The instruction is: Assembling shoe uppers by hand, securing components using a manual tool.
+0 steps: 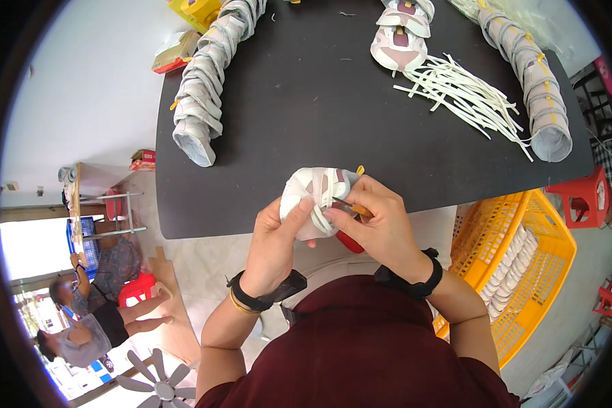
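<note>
Over the table's near edge, my left hand (pixel 273 234) grips a white and pale pink shoe upper (pixel 300 183), with the thumb pressed on its front. A white lace (pixel 321 216) runs across the upper's opening beside that thumb. My right hand (pixel 386 221) is closed around a small tool with an orange-brown handle (pixel 362 210) and a thin dark metal shaft. The shaft points at the lace area; its very tip is too small to make out. A yellow tab (pixel 360 170) sticks up from the upper's edge, above my right fingers.
On the black table (pixel 285 102) are a left row of nested uppers (pixel 200 88), a right row (pixel 534 75), a short far stack (pixel 400 47) and loose white laces (pixel 466 98). A yellow crate (pixel 540 272) holding uppers stands at right, near a red stool (pixel 581 197). Other people (pixel 88 333) are far left.
</note>
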`<action>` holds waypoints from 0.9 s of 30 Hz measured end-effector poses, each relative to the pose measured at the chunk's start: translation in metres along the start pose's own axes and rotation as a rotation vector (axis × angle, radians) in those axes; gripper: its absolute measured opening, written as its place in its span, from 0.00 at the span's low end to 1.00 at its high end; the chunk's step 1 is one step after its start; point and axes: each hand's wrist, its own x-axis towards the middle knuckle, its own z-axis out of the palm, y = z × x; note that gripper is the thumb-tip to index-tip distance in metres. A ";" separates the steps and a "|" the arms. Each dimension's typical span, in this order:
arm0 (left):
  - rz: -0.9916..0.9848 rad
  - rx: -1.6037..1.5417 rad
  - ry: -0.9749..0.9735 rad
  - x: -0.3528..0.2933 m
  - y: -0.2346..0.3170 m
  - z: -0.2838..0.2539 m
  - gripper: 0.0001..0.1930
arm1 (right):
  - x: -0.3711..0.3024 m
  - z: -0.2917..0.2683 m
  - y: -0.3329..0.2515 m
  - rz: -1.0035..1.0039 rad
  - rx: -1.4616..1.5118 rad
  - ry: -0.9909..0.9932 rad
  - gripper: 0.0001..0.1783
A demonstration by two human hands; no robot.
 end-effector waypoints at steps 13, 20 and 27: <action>-0.112 -0.251 -0.070 0.003 0.000 -0.012 0.15 | 0.002 0.007 0.016 0.034 0.143 0.059 0.08; -0.155 -0.400 -0.200 0.010 -0.010 -0.019 0.16 | 0.003 0.001 0.011 0.212 0.299 -0.027 0.09; -0.086 -0.140 -0.044 0.005 0.002 -0.013 0.13 | -0.002 -0.013 -0.005 -0.187 -0.088 -0.184 0.07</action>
